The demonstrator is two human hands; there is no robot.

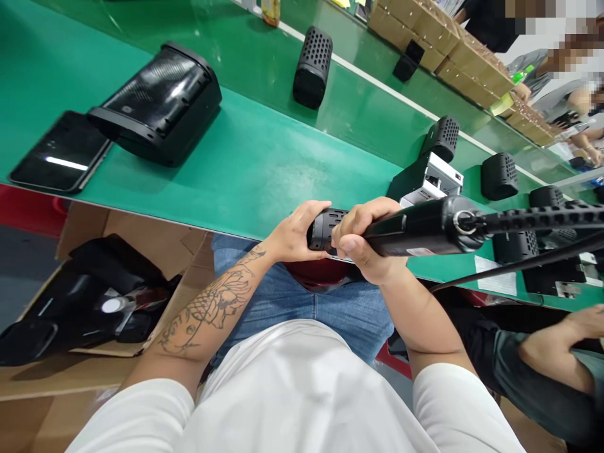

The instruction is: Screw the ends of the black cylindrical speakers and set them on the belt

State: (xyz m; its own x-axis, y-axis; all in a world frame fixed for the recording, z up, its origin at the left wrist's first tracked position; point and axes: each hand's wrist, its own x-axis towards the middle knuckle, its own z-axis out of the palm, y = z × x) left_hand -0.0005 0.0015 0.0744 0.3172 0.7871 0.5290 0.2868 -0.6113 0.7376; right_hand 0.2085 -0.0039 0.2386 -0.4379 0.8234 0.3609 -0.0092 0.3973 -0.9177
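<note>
At the table's front edge, my left hand grips a black slotted housing from its left side, thumb and fingers around its end. My right hand is wrapped around a black electric screwdriver, which lies across the view with its coiled cable running off to the right. The screwdriver's tip is hidden behind my right hand, so I cannot tell whether it touches the housing. Just beyond the right hand stands a black and white screw feeder.
A large glossy black casing leans over a phone on the green table. Several perforated black housings stand further back. An open cardboard box is at lower left. A co-worker's arm is at right.
</note>
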